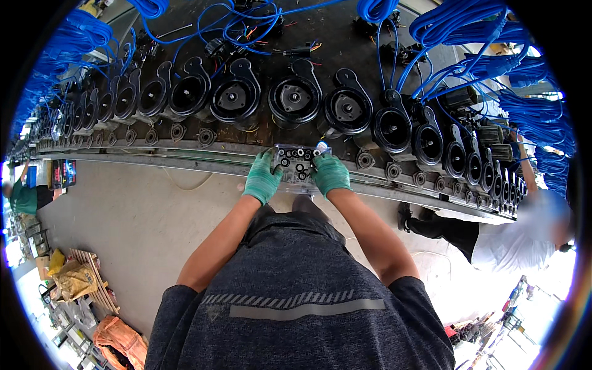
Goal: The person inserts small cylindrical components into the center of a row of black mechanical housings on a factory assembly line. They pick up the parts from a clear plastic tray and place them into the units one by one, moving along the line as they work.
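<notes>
While I look down, my left hand (pixel 262 179) and right hand (pixel 331 174), both in green gloves, clamp opposite ends of a clear parts tray (pixel 297 163); its long axis runs left-right along the bench edge (pixel 185 157), midway between both hands.

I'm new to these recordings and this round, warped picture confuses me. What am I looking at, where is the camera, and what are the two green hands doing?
There is no robot here. The camera sits on a person's head and looks down, so its fisheye lens bends straight edges. Both forearms enter from below. The left hand in a green glove and the right hand in a green glove grip a small clear plastic tray of black rings from either side, at the edge of a long dark workbench. On it stands a row of round black motor housings, with small black flanged fittings in front and coiled blue cables above. Another person in a white shirt stands at the right.
</notes>
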Tool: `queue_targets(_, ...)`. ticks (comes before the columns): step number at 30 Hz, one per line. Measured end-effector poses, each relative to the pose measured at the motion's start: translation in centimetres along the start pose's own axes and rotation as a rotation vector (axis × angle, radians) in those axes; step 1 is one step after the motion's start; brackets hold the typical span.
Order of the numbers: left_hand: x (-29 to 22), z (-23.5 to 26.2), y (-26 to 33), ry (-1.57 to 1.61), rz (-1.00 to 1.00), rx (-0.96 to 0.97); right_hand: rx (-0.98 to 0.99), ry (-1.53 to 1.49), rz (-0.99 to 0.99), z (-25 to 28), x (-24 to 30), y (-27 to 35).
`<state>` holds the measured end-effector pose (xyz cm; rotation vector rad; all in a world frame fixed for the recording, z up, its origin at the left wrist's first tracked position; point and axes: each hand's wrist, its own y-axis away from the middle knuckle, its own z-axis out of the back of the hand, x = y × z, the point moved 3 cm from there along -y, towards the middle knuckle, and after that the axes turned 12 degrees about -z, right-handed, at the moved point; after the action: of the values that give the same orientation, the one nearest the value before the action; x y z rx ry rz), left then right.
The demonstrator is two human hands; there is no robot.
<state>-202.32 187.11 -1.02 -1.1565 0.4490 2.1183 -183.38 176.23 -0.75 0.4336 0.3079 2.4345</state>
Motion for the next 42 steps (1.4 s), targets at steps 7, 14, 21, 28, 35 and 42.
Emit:
queue_targets(7, -2.9, 0.1, -0.5, -0.218, -0.158, -0.002, -0.064, -0.345, -0.062, 1.5, -1.3, 0.8)
queue_targets(14, -10.1, -4.6, -4.2, -0.314, -0.472, 0.306, -0.38, -0.379, -0.263, 4.5, -14.3, 2.2)
queue_targets(21, -13.7, -13.6, -7.1, -0.525, -0.621, 0.614, -0.342, -0.243, -0.144, 2.1, -16.2, 0.8)
queue_targets(28, -12.8, -18.2, -8.0, -0.612, -0.554, 0.671, -0.23, -0.45, -0.184, 2.1, -17.0, 0.7)
queue_targets(35, -12.5, -18.6, -8.4, -0.583, -0.534, 0.65, -0.116, -0.775, -0.343, 2.4, -17.3, -0.2)
queue_targets(42, -12.7, -18.6, -8.4, -0.607, -0.541, 0.637, 0.011, -0.944, -0.461, 1.5, -18.7, -1.7)
